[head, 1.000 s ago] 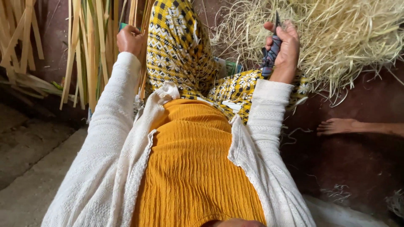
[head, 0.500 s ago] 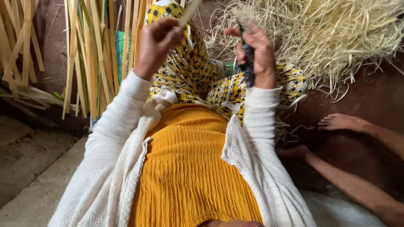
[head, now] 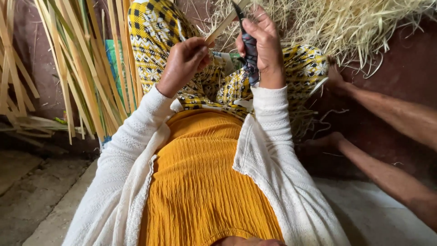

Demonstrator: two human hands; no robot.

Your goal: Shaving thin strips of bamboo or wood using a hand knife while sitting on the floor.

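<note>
The thin bamboo strip [head: 224, 26] runs on a slant, its long axis going from the lower left, where it is held, up to the far right, where it leaves the top edge of the view. The left hand [head: 183, 64] pinches its near end between thumb and fingers, closed tight on it. The right hand [head: 261, 48] is wrapped in a fist around the handle of a knife [head: 248, 43], which is bound with dark cloth; the blade points up and a little to the left, and it meets the strip just beside the right thumb. So the strip lies between both hands, touching each.

Both hands are raised above the lap, over the yellow patterned cloth [head: 159, 36] on the knees. On the left, many long bamboo slats [head: 86, 68] lean upright, close to the left elbow. On the far right lies a big heap of pale shavings [head: 346, 23]. At the right side, the bare legs of another person [head: 391, 146] stretch in across the dark red floor [head: 400, 68], near the right sleeve. The most open room is on the grey floor at the near left.
</note>
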